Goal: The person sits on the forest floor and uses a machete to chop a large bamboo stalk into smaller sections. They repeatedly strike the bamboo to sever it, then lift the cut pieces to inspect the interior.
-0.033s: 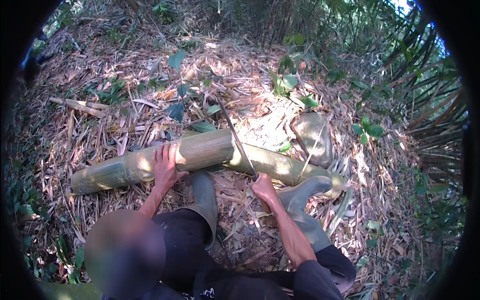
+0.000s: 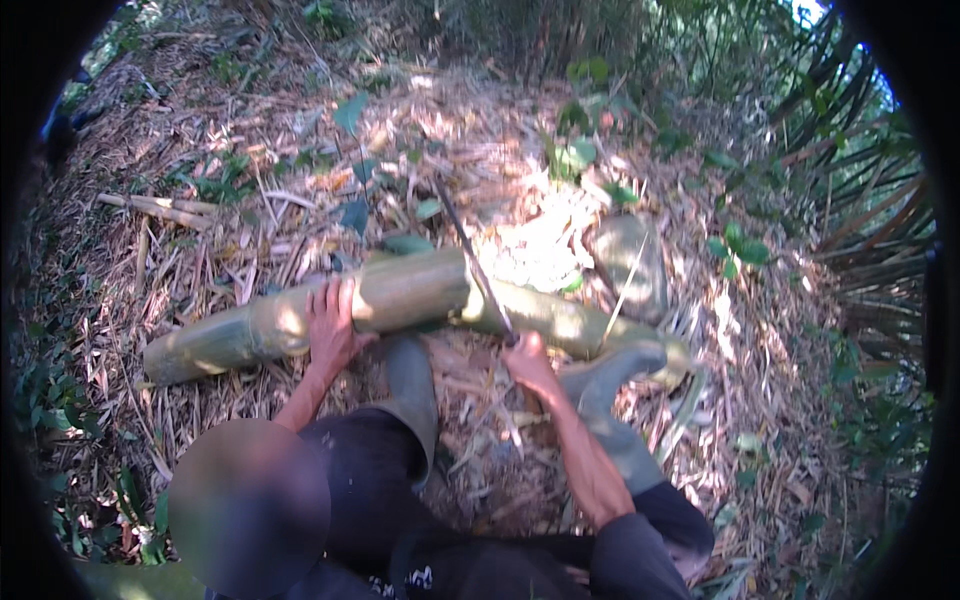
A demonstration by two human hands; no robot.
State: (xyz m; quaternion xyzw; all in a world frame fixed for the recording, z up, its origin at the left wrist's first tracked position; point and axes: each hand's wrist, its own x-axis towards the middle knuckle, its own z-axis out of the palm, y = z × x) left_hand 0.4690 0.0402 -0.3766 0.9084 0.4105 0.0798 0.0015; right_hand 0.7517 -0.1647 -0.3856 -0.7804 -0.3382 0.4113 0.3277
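A thick green bamboo section (image 2: 205, 345) lies slanting across the ground, its right end raised on another bamboo piece (image 2: 545, 315). My left hand (image 2: 332, 315) presses over the first section, fingers across its top and thumb apart along the near side. In my closed right hand (image 2: 530, 362) is the handle of a long, narrow machete (image 2: 470, 250). Its dark blade slants up and left, passing close to the section's cut right end; whether it touches cannot be told. My fist hides most of the handle.
My right rubber boot (image 2: 610, 380) is against the lower bamboo piece; the left boot (image 2: 408, 375) stands by the upper section. A rounded stone (image 2: 632, 265) sits behind. Dry leaves cover the ground, with thin cut stalks (image 2: 165, 208) at left and dense bamboo growth (image 2: 880, 210) at right.
My right hand and the machete have shifted very slightly up and right. The left hand keeps its place on the bamboo section. The picture is now blurrier.
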